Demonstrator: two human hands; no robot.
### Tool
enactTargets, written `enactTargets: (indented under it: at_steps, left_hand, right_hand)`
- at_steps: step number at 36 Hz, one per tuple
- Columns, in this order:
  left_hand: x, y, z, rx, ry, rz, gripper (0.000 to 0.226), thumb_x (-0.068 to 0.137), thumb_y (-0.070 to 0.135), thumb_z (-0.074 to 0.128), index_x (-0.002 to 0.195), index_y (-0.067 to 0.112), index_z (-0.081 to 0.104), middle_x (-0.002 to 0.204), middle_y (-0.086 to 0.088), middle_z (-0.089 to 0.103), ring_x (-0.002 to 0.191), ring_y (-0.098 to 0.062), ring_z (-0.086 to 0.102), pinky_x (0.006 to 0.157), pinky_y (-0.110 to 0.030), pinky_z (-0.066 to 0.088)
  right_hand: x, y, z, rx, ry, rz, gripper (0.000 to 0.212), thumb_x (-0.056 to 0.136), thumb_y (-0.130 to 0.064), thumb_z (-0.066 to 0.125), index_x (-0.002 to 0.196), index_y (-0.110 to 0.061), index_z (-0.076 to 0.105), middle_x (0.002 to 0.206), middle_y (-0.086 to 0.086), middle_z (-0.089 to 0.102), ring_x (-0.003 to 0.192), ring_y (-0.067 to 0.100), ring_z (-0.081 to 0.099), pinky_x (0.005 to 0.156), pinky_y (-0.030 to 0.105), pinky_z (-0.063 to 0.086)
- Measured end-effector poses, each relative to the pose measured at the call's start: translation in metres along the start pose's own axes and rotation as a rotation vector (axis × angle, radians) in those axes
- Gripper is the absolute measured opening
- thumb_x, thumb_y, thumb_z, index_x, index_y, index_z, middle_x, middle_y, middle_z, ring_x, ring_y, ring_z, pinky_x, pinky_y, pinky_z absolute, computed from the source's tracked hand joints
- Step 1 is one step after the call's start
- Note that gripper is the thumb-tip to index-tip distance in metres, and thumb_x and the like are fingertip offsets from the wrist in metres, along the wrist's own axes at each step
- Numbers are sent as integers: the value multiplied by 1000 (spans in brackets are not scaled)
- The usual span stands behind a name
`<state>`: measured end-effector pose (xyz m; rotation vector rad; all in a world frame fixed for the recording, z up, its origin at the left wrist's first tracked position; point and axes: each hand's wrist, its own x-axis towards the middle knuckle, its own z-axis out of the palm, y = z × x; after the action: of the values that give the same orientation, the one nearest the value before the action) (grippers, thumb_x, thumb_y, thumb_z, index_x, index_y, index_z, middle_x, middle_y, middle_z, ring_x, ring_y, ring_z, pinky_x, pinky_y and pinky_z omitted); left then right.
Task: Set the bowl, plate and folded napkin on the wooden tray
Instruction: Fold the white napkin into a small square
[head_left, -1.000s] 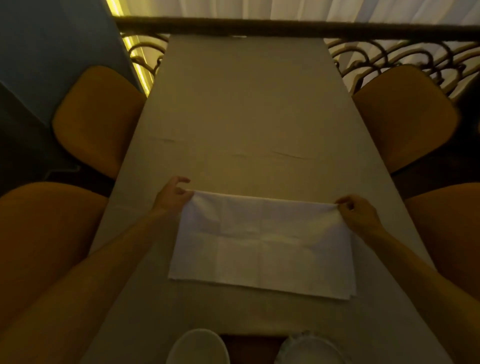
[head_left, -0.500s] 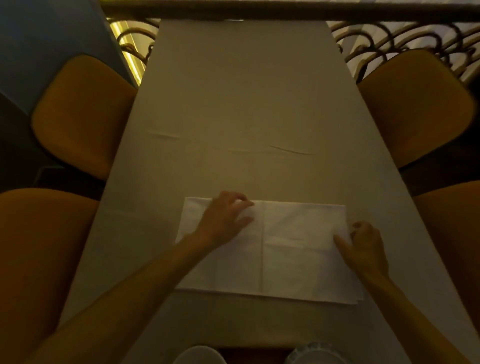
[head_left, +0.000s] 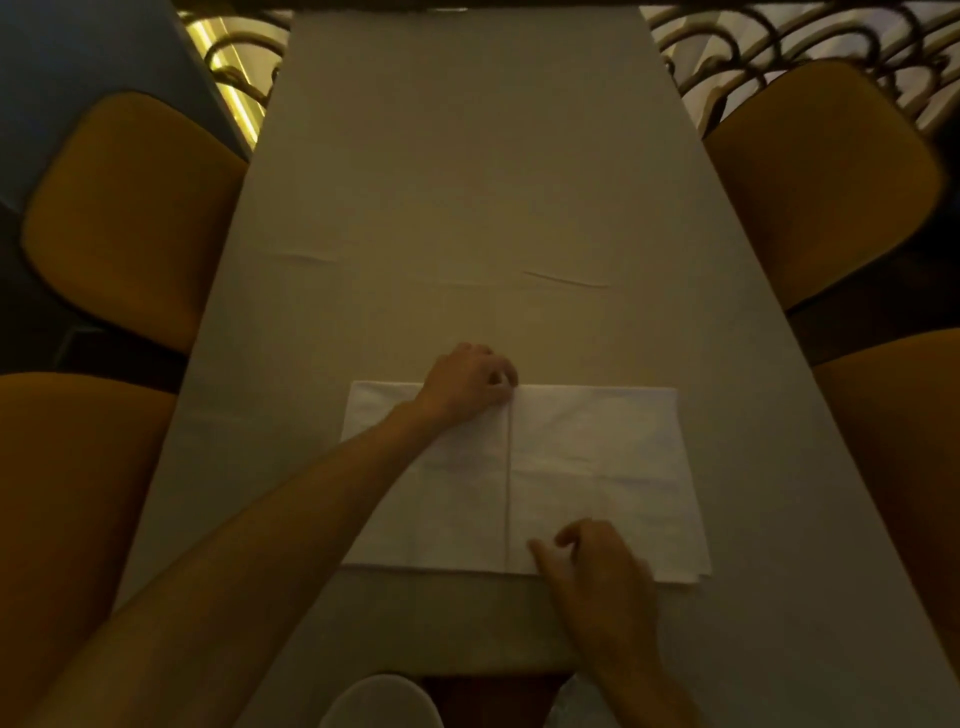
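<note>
A white napkin (head_left: 597, 467) lies flat on the grey table (head_left: 467, 182), folded into a wide rectangle with a crease down its middle. My left hand (head_left: 467, 382) rests at the top end of that crease, fingers curled and pinching the far edge. My right hand (head_left: 597, 577) presses on the near edge just right of the crease, fingers bent. At the bottom edge of the view a white bowl (head_left: 382, 701) shows, and a pale plate (head_left: 566, 706) is mostly hidden behind my right forearm. Between them a strip of dark wood (head_left: 493, 696) is visible.
Mustard-coloured chairs flank the table: two on the left (head_left: 130, 218) (head_left: 67, 519) and two on the right (head_left: 821, 171) (head_left: 904, 467). A scrolled metal railing (head_left: 779, 31) runs behind the table's far end. The light is dim.
My left hand went from the napkin's far left corner to the middle crease. My right hand came down from the far right corner to the near edge. The camera tilted down.
</note>
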<state>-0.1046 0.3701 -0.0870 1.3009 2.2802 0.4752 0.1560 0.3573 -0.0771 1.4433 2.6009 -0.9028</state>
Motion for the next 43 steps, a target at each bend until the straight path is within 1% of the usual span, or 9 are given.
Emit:
enactTargets:
  at_steps: [4,8,12,19,25,27,32,37,43]
  left_hand:
    - [12,4,-8,23,-102,-7,18,80,29,70,98,25,69,103,-8,60,101,-27,57,91,-43,49]
    - [18,7,-5,49,-133,-58,19,81,34,68,99,28,64,107,-5,55,102,-25,56,96,-44,46]
    - [18,10,-4,87,-153,-76,19,83,34,66,100,26,61,105,-1,64,106,-25,58,98,-45,42]
    - [20,12,-16,-16,-145,-79,24,82,26,69,104,31,61,104,2,72,99,-19,63,92,-35,48]
    - [17,17,-18,-31,-204,3,32,83,13,62,108,34,64,104,0,71,95,-18,62,90,-33,50]
    - [17,16,-19,-8,-204,5,31,83,14,61,106,35,65,104,0,72,98,-18,63,92,-35,51]
    - [18,10,-21,-106,-197,-31,32,82,16,69,113,23,64,105,-5,70,93,-19,60,88,-30,46]
    - [15,6,-16,-95,-177,-52,29,81,23,72,109,18,67,104,-6,70,94,-20,61,86,-32,48]
    - [7,4,-4,-75,-73,-60,22,83,28,68,99,14,72,102,-9,72,96,-27,64,85,-39,52]
  right_hand:
    - [-17,-25,24,-19,-32,52,35,83,-62,53,98,-30,53,105,-7,56,101,18,59,85,36,44]
    - [-27,-42,36,53,40,175,43,78,-58,63,103,-25,54,108,-4,52,99,21,58,79,35,48]
    - [-29,-48,41,64,135,196,35,76,-39,75,97,-14,62,100,8,60,91,32,62,76,42,51]
    - [-30,-55,45,25,179,176,29,63,-20,88,71,-7,64,74,15,63,57,38,62,55,46,51]
    - [-32,-59,50,-69,156,222,19,66,-16,85,67,-9,68,71,15,65,55,36,62,58,44,51]
    - [-33,-58,50,-92,165,221,16,72,-19,81,71,-9,68,75,14,66,61,35,63,64,44,51]
    - [-32,-49,46,-37,79,237,23,93,-38,51,100,-18,61,108,4,62,97,29,60,87,40,42]
    - [-25,-30,21,190,126,356,30,86,-45,61,98,-18,56,106,7,61,96,33,60,79,40,48]
    - [4,36,-20,-23,312,539,65,76,-42,74,118,2,52,121,30,48,111,45,47,87,54,43]
